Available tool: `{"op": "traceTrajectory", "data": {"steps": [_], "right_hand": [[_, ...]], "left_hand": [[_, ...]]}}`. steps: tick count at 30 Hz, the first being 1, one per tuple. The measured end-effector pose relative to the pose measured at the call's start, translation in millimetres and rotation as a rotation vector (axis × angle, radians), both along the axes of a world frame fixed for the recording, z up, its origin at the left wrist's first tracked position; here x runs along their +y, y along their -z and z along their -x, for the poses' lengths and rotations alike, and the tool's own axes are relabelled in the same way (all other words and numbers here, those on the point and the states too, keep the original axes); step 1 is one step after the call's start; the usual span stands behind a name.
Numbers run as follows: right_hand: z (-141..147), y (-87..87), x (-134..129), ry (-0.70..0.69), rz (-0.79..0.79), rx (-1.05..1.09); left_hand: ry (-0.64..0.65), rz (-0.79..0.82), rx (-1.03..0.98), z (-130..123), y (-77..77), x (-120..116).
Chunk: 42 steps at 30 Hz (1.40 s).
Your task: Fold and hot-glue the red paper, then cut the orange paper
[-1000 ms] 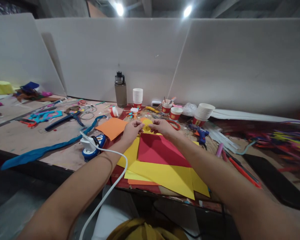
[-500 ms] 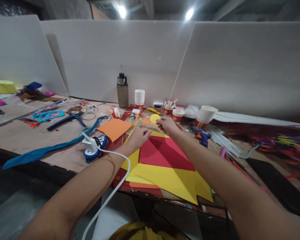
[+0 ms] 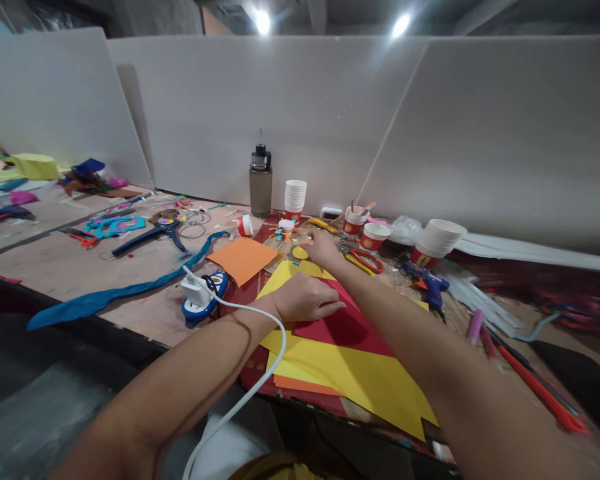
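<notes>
My left hand (image 3: 305,298) is over a red paper sheet (image 3: 367,330), its fingers pointing right, slightly apart and loosely bent. I see nothing held in it. Under the red sheet are yellow sheets (image 3: 355,370), with an orange edge (image 3: 305,385) showing below them. Farther out, my right hand (image 3: 325,247) reaches across to a small yellow disc (image 3: 300,253) on the table. Thumb and forefinger look apart just above the disc. Part of the disc may be hidden by the fingers. Left of the hands lies an orange sheet (image 3: 243,259).
A power strip (image 3: 206,300) with a white cable (image 3: 275,363) crosses near my left forearm. Behind stand a bottle (image 3: 261,187) and stacked paper cups (image 3: 295,200). Red-handled scissors (image 3: 367,261), a blue glue gun (image 3: 433,287) and another cup stack (image 3: 439,241) lie to the right.
My left hand has come closer and right, over the red sheet. My right hand has let go of the yellow disc, now lower and left. The orange disc beside it no longer shows.
</notes>
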State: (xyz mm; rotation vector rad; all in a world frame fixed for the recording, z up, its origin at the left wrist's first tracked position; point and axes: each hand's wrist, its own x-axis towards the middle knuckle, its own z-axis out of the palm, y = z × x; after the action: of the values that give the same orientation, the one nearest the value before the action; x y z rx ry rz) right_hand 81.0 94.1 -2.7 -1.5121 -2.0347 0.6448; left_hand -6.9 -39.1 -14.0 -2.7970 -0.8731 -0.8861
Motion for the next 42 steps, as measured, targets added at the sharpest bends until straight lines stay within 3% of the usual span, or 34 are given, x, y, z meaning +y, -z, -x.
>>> {"op": "traceTrajectory", "data": {"steps": [5, 8, 12, 17, 23, 30, 34, 37, 41, 42], "right_hand": [[37, -0.1, 2, -0.169, -0.006, -0.054], [54, 6.2, 4, -0.189, 0.031, -0.057], [67, 13.3, 7, -0.213, 0.112, -0.010], [69, 11.9, 8, -0.285, 0.280, 0.165], [38, -9.2, -4, -0.342, 0.356, 0.499], [-21, -27.0, -30, -0.398, 0.125, 0.833], [-51, -28.3, -37, -0.393, -0.005, 0.924], [-68, -32.2, -38, -0.309, 0.019, 1.008], [-83, -39.6, -36, -0.201, 0.100, 1.056], [-85, -40.9, -36, -0.175, 0.105, 1.049]], "left_hand": [[0.061, -0.031, -0.064, -3, -10.0, -9], [0.076, 0.015, -0.125, -3, -12.9, -11], [0.095, 0.059, -0.179, -2, -11.5, -9], [0.050, -0.004, -0.100, -2, -10.8, -8], [0.035, -0.040, -0.079, -2, -12.6, -9], [0.063, 0.113, -0.168, -5, -2.0, -7], [-0.057, 0.229, -0.187, -7, 6.9, -4], [-0.258, 0.368, -0.418, -5, 9.5, 7], [-0.553, 0.608, -1.001, 10, 7.7, 33], [-0.560, 0.619, -1.120, 15, 6.2, 39]]}}
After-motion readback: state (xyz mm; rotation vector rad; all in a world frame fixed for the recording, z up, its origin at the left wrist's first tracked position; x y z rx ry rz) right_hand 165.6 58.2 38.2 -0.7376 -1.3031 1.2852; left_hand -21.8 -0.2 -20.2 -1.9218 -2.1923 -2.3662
